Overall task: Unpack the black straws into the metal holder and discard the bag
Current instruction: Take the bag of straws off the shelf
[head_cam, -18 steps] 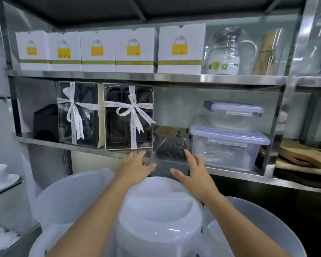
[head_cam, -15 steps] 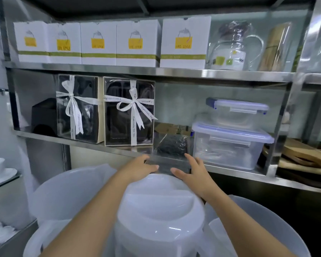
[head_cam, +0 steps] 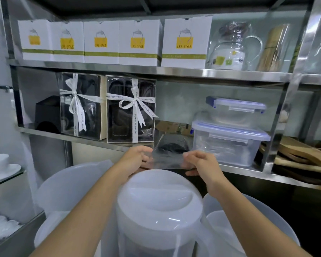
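- Centre of frame: a clear plastic bag (head_cam: 166, 161) of thin black straws (head_cam: 171, 145) lies end-on at the front lip of the stainless-steel shelf (head_cam: 93, 140), between a ribbon-tied black gift box (head_cam: 131, 110) and a clear lidded plastic box (head_cam: 228, 143).
- The left hand (head_cam: 135, 161) pinches the bag's near left edge and the right hand (head_cam: 202, 164) its near right edge. The fingers of both are curled onto the film, with the empty flap stretched between them.
- Handling, as judged: the load looks light. The film is thin, soft and probably slippery, so a grip on the flap alone may slide or tear.
- The straw bundle is stiff along its length but crushable. Taking hold lower, around the dark bundle itself, would likely give better control.
- Lower centre: a white round plastic lid (head_cam: 159, 201) sits directly under the hands.
- No metal holder is identifiable in this view.
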Demonstrator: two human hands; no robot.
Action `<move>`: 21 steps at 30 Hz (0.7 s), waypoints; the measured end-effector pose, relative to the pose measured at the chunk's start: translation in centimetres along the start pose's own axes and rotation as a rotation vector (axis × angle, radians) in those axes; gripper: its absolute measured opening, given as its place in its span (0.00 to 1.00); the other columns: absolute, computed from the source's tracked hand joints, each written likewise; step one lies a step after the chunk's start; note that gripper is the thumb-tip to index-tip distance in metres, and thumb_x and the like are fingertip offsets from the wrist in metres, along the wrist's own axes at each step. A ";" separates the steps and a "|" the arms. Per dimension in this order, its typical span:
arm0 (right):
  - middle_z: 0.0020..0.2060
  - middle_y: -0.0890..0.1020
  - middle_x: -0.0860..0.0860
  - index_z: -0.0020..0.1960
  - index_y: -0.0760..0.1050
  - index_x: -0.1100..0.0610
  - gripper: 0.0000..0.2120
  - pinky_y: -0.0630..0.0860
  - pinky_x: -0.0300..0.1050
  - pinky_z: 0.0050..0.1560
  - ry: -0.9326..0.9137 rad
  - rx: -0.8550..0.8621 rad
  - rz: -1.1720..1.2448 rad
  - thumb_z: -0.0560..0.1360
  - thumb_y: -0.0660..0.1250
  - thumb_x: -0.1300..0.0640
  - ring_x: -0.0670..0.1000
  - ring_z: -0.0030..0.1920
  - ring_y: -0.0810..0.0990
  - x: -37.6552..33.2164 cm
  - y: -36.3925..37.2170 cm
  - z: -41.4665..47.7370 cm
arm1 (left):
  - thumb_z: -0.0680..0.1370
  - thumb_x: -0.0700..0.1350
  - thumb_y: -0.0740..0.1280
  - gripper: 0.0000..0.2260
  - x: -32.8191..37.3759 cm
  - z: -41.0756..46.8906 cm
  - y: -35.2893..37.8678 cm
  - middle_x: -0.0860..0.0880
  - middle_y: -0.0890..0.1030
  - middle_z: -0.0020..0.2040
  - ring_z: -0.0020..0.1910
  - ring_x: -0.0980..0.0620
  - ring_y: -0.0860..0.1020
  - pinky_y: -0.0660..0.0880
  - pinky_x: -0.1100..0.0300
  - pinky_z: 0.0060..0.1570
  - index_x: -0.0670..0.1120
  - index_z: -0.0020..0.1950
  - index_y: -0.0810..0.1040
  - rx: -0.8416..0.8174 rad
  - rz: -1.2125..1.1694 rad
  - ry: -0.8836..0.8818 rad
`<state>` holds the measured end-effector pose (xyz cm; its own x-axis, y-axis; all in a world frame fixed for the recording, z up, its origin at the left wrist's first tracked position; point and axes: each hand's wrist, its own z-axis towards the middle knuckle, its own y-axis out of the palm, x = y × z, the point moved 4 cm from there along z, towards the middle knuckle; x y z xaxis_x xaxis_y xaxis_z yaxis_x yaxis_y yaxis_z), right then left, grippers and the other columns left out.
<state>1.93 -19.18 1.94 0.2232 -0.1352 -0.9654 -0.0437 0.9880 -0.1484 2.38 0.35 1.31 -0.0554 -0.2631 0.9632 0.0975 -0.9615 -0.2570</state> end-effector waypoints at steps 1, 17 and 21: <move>0.41 0.82 0.53 0.43 0.78 0.55 0.05 0.78 0.42 0.42 -0.028 0.011 0.005 0.76 0.65 0.57 0.48 0.42 0.81 -0.6 -0.2 -0.4 | 0.77 0.30 0.52 0.17 0.3 -0.4 0.0 0.48 0.78 0.39 0.37 0.53 0.77 0.75 0.63 0.37 0.45 0.55 0.74 -0.001 0.021 0.029; 0.27 0.81 0.53 0.45 0.77 0.60 0.17 0.71 0.41 0.29 -0.345 -0.019 0.308 0.74 0.63 0.45 0.51 0.27 0.73 -13.2 -3.4 -6.9 | 0.74 0.43 0.69 0.03 9.7 -6.7 0.4 0.48 0.82 0.42 0.44 0.51 0.79 0.74 0.64 0.47 0.45 0.43 0.81 0.142 -0.007 0.510; 0.29 0.76 0.41 0.44 0.77 0.54 0.11 0.67 0.35 0.33 -0.483 0.066 0.246 0.72 0.66 0.46 0.42 0.30 0.70 -15.5 -5.2 -9.0 | 0.74 0.38 0.67 0.06 14.1 -9.8 0.0 0.51 0.82 0.38 0.37 0.62 0.79 0.73 0.71 0.43 0.45 0.39 0.81 0.181 -0.081 0.631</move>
<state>-10.12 -22.90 15.74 0.6366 0.1354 -0.7592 -0.0937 0.9908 0.0981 -8.19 -4.14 14.13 -0.6359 -0.2392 0.7337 0.2306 -0.9662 -0.1151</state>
